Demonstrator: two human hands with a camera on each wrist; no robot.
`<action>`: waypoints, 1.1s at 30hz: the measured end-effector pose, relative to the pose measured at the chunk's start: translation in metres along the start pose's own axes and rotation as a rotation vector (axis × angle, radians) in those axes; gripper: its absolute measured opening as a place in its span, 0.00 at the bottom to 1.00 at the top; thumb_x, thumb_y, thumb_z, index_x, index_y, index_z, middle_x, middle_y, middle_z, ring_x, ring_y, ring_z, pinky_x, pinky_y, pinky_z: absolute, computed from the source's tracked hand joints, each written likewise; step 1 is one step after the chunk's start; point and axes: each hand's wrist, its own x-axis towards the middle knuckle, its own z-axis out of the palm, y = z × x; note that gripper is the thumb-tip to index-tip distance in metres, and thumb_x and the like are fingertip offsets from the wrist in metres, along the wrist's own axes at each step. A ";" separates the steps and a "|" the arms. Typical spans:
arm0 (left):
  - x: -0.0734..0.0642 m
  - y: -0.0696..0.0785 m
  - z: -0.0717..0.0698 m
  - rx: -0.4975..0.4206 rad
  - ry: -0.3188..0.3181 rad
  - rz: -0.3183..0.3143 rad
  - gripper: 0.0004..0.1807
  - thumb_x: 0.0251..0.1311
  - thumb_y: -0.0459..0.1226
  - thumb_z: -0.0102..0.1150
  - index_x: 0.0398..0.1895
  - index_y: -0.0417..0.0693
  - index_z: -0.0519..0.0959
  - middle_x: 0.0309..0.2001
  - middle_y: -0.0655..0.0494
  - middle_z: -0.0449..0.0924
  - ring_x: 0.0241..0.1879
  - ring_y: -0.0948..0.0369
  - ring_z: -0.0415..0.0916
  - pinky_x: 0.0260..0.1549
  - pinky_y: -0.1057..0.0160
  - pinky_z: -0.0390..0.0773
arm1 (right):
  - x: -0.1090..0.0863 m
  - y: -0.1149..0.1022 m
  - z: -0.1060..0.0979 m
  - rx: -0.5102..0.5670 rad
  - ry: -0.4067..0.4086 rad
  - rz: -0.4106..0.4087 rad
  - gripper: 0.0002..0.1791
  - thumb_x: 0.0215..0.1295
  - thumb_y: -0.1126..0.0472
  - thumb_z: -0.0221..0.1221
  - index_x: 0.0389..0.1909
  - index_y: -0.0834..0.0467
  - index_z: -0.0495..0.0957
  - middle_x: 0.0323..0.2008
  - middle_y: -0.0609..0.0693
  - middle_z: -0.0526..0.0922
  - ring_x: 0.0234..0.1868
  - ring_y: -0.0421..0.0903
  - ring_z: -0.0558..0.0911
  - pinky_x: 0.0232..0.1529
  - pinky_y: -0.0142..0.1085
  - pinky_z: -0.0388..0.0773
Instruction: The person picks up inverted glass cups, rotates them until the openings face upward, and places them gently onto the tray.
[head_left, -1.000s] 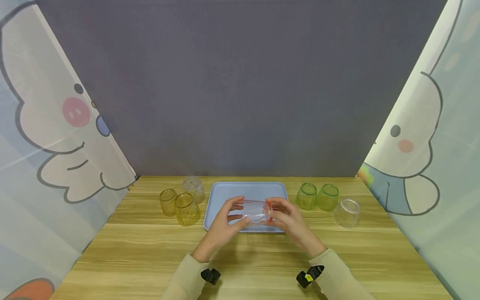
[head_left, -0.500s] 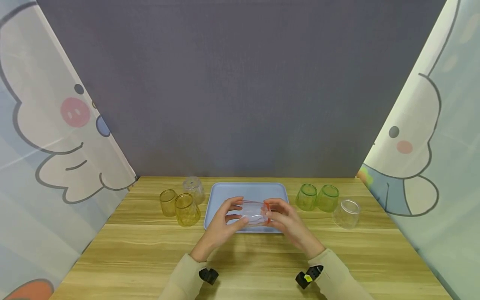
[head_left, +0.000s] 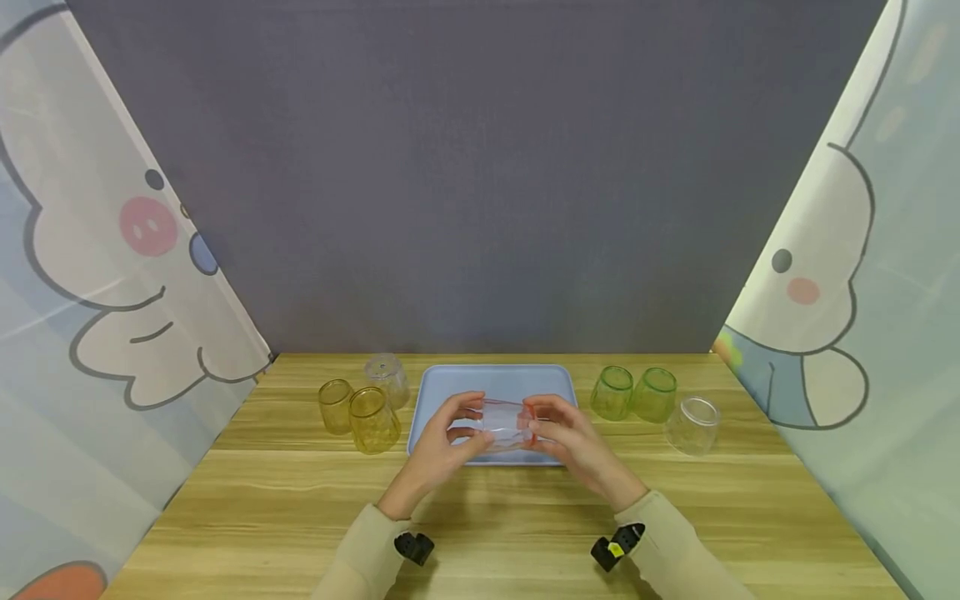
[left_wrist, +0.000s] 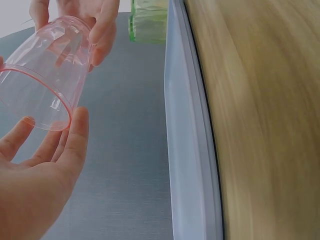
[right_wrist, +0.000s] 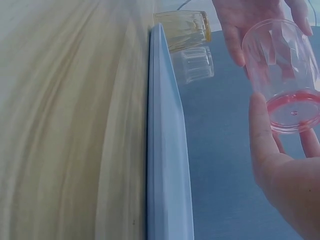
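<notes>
Fingers (left_wrist: 77, 137): curl round a pink glass (head_left: 501, 422), clamped on both ends, with gaps between some of them.
Left hand (head_left: 438, 448): grips the rim end, right at the red-edged mouth.
Right hand (head_left: 581, 448): grips the base end.
Pink glass: hangs sideways in mid-air, over the tray (head_left: 495, 377) in the head view and apart from it; thin, see-through, faceted, shows fingers straight through.
Tray: sits flat on the table (head_left: 480, 533); pale blue, smooth, shallow, round-cornered.
Left cluster: yellow glass (head_left: 334, 408), second yellow glass (head_left: 375, 423) just beside, clear glass (head_left: 390, 382) behind.
Right cluster: green glass (head_left: 612, 395), second green glass (head_left: 655, 397) close by, clear tumbler (head_left: 692, 427) outermost.
Table: pale wood grain, streaky.
Backdrop (head_left: 480, 183): dark grey, fabric-like.
</notes>
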 end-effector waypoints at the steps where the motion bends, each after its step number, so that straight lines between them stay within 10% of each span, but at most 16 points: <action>1: 0.000 0.000 0.000 0.002 0.000 0.002 0.31 0.65 0.36 0.68 0.71 0.52 0.69 0.64 0.44 0.71 0.61 0.48 0.71 0.58 0.48 0.76 | 0.000 -0.001 0.000 -0.004 -0.004 0.003 0.26 0.71 0.64 0.60 0.66 0.70 0.66 0.53 0.54 0.74 0.50 0.46 0.81 0.53 0.44 0.82; 33: 0.009 0.006 -0.010 0.061 0.050 0.062 0.28 0.64 0.36 0.69 0.67 0.49 0.74 0.59 0.47 0.74 0.56 0.50 0.74 0.54 0.48 0.78 | 0.008 -0.025 -0.017 -0.141 0.014 0.013 0.21 0.71 0.65 0.60 0.62 0.67 0.71 0.57 0.64 0.75 0.55 0.50 0.80 0.57 0.47 0.80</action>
